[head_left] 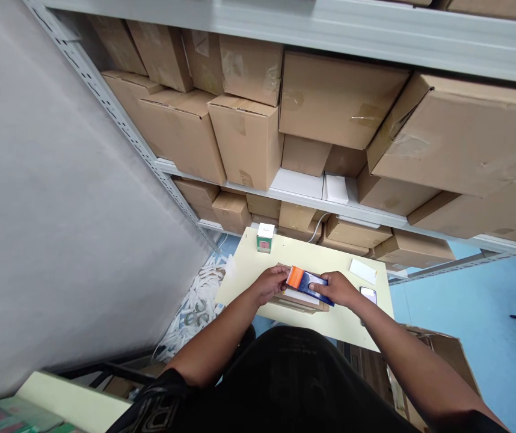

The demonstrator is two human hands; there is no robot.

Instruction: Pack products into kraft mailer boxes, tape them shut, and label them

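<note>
From my end, a small green-and-white box (265,242) stands toward the table's far left corner; a flat white box (363,270) and a smartphone (368,294) lie at the right, the forearm partly covering the phone. A brown carton (301,305) sits directly under the hands, crowding the near side. The orange-and-blue packet (300,278) is above that carton — my right hand (338,288) has its thumb and fingers clamped on the blue end. My left hand (270,285) has its fingertips bunched at the orange end; whether they grip, I can't tell. The pale yellow table (316,255) faces a metal rack (258,21) of cardboard cartons (249,144) — grey wall (59,180) left, blue floor (447,300) right.
</note>
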